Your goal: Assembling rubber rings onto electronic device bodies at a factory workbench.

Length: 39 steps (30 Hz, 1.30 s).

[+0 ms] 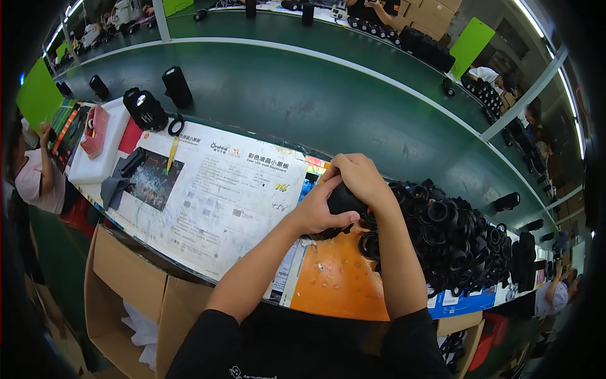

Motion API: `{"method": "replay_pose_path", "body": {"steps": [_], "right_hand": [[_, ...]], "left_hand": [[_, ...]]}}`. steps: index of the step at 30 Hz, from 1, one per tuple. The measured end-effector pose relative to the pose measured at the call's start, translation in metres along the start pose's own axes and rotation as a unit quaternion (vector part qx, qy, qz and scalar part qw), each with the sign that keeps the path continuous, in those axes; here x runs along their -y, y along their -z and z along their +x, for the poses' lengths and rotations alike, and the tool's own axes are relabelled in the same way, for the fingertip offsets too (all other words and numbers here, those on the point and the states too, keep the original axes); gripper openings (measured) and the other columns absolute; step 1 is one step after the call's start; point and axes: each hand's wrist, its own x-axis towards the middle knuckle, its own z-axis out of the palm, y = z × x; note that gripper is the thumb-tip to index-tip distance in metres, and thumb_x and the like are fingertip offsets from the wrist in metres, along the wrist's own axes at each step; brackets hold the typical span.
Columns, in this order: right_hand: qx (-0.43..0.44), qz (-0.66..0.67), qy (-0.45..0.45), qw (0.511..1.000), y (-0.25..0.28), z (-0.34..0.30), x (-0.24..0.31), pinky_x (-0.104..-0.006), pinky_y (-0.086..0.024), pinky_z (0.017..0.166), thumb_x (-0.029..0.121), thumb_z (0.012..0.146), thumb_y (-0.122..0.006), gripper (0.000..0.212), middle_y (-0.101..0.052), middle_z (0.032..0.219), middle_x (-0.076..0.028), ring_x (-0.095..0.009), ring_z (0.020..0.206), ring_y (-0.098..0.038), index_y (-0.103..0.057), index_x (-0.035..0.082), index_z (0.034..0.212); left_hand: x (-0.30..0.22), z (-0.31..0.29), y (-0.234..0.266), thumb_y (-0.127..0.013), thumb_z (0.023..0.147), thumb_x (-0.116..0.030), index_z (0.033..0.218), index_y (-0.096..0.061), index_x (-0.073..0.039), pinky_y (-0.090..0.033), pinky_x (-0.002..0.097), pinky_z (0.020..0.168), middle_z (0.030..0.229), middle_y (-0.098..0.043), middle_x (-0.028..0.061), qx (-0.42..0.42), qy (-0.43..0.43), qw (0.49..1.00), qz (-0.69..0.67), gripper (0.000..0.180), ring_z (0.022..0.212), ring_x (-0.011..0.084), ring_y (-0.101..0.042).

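Note:
Both my hands are closed around a smooth black rounded piece (344, 200), whose exact kind I cannot make out. My left hand (313, 207) wraps its near left side, thumb along the front. From above and behind, my right hand (357, 177) covers the top, its fingers bent over toward the left. Just right of my right forearm lies a big heap of black rings (451, 237). A few of these rings sit under and beside the held piece, partly hidden by my arms.
An orange sheet (338, 278) and a white printed board (230, 189) cover the bench. At the left are black cylindrical units (144, 108), a yellow-handled tool (173, 153) and a white foam tray (95, 165). A green conveyor belt (284, 95) runs behind. Below stands a cardboard box (129, 278).

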Motion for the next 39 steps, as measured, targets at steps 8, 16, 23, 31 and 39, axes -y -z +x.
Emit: {"method": "replay_pose_path", "body": {"steps": [8,16,23,31,39], "right_hand": [[-0.219,0.371,0.143,0.891,-0.041,-0.027,-0.019,-0.0356,-0.055,0.106,0.025,0.117,-0.046,0.036,-0.074,0.128,-0.013,-0.02,0.115,-0.069,-0.07,-0.001,0.126],[-0.236,0.304,0.188,0.903,-0.114,-0.055,-0.048,-0.0417,-0.043,0.121,0.018,0.115,-0.052,0.048,-0.058,0.15,-0.02,-0.028,0.139,-0.058,-0.044,-0.005,0.157],[-0.231,0.288,0.181,0.912,-0.111,-0.052,-0.068,-0.0409,-0.036,0.127,0.02,0.118,-0.046,0.054,-0.052,0.158,-0.021,-0.028,0.148,-0.052,-0.034,-0.004,0.165],[-0.15,0.352,0.121,0.916,-0.099,-0.054,-0.071,-0.0378,-0.039,0.124,0.036,0.121,-0.047,0.058,-0.053,0.158,-0.021,-0.025,0.147,-0.052,-0.038,-0.001,0.165],[-0.066,0.53,0.06,0.843,-0.105,-0.044,-0.074,-0.036,-0.049,0.117,0.041,0.121,-0.046,0.058,-0.057,0.155,-0.015,-0.021,0.138,-0.059,-0.043,0.002,0.163]], "left_hand": [[0.005,-0.006,0.01,-0.091,0.087,-0.04,0.145,-0.062,-0.004,-0.053,0.0349,0.106,0.127,-0.071,0.008,-0.043,0.067,0.991,-0.105,0.075,0.116,0.0186,-0.067],[0.045,0.0,0.037,-0.058,0.099,-0.052,0.135,-0.064,-0.001,-0.065,0.0423,0.092,0.108,-0.078,0.0163,-0.128,0.143,0.913,-0.361,0.062,0.095,0.0285,-0.078],[0.029,0.006,0.027,-0.064,0.097,-0.035,0.134,-0.066,0.004,-0.062,0.042,0.099,0.118,-0.077,0.0192,-0.1,0.088,0.909,-0.395,0.054,0.105,0.0288,-0.077],[0.02,0.003,0.035,-0.064,0.089,-0.035,0.157,-0.049,0.004,-0.058,0.0478,0.112,0.139,-0.069,0.0227,-0.112,0.065,0.906,-0.403,0.08,0.121,0.0361,-0.074],[0.016,0.007,0.035,-0.064,0.093,-0.033,0.143,-0.058,0.005,-0.06,0.0413,0.106,0.133,-0.071,0.0191,-0.134,0.02,0.908,-0.398,0.063,0.118,0.0291,-0.074]]}}
